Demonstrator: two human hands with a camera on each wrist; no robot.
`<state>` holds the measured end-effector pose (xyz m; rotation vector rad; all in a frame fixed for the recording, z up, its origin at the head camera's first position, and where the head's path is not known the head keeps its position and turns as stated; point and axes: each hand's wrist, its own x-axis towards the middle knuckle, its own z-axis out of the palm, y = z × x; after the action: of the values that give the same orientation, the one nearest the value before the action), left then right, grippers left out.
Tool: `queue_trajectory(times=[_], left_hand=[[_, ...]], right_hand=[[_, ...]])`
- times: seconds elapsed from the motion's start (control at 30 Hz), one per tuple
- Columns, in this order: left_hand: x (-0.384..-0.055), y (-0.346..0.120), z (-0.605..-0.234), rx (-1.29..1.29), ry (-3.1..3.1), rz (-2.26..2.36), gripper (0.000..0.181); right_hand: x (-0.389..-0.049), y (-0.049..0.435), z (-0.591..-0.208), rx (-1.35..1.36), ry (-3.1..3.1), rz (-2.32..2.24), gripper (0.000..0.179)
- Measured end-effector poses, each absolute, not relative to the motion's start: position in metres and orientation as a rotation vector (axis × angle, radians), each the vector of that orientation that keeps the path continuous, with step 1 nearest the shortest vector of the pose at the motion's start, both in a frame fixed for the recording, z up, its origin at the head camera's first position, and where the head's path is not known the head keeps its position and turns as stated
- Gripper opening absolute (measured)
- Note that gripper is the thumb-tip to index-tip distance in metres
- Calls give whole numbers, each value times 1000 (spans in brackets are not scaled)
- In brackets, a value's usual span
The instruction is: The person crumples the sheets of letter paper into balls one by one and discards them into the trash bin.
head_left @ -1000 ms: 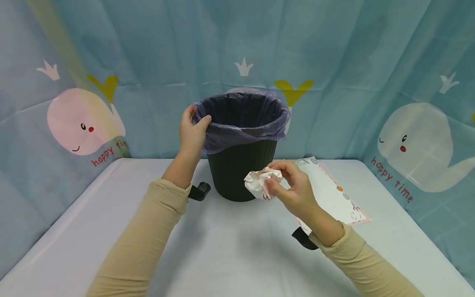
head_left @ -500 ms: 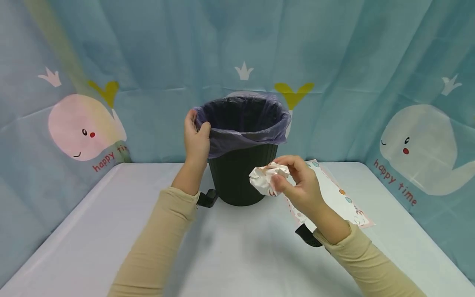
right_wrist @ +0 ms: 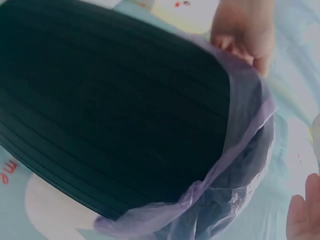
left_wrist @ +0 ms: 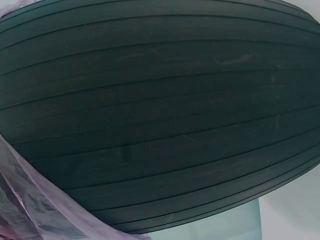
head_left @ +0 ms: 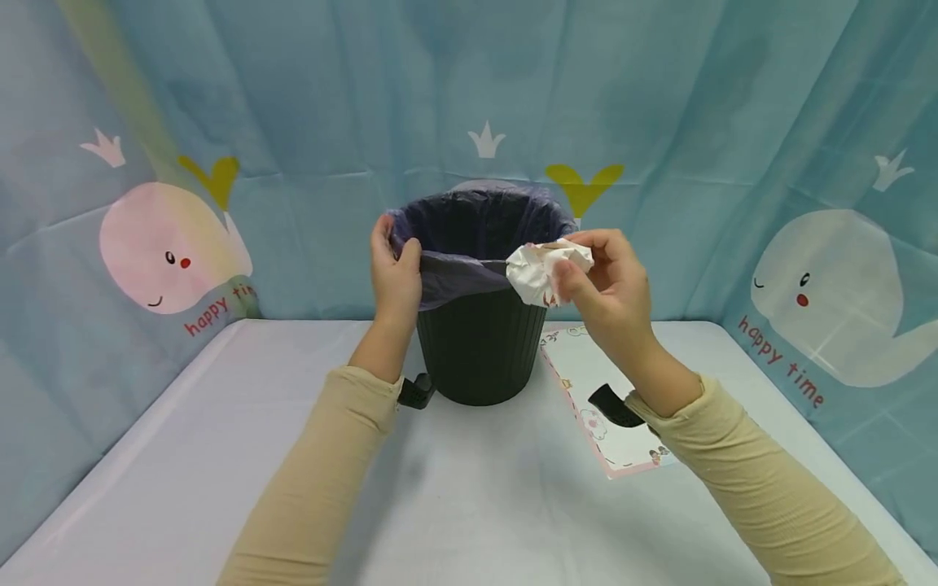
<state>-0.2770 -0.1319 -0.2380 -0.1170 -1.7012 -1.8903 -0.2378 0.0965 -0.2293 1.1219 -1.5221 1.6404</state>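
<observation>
A dark green ribbed trash can (head_left: pixel 479 350) stands upright on the white table, lined with a purple plastic bag (head_left: pixel 458 281) folded over its rim. At the left side of the rim my left hand (head_left: pixel 396 273) grips the bag, thumb in front; the right wrist view also shows this left hand (right_wrist: pixel 245 35) at the bag's edge. My right hand (head_left: pixel 611 289) pinches a crumpled white paper ball (head_left: pixel 542 273) between thumb and fingers. The ball overlaps the can's front right rim in the head view. Ribbed wall of the trash can (left_wrist: pixel 160 110) fills the left wrist view.
A white sheet of paper (head_left: pixel 586 382) with a pink decorated border lies on the table (head_left: pixel 469 496) right of the can, partly behind my right forearm. Black wrist-camera mounts show at both wrists. A blue curtain (head_left: pixel 315 163) with cartoon whales hangs close behind the can.
My right hand has risen with the paper ball, from in front of the can's body to its rim height, uncovering more of the sheet. My left hand keeps its grip on the bag.
</observation>
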Motion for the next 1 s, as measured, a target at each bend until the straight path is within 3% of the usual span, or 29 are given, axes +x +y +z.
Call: queue_trajectory(times=[0.2,0.3,0.63,0.87,1.0], left_hand=[[-277,-129,-240,-125,-1672,-1913,60],[-276,-129,-240,-118,-1667,-1918,61],[-278,-126,-238,-128,-1660,-1916,60],[-282,-119,-238,-124,-1648,-1934,59],[-283,-118,-239,-125,-1653,-1932,60]], right_hand=[[-255,89,-208,1035,-1582,1660,23],[-262,84,-198,987,-1610,1703,17],[-298,69,-179,814,-1772,1622,23],[-322,79,-178,737,-2267,1196,38],[-325,91,-183,769,-2313,1041,35]])
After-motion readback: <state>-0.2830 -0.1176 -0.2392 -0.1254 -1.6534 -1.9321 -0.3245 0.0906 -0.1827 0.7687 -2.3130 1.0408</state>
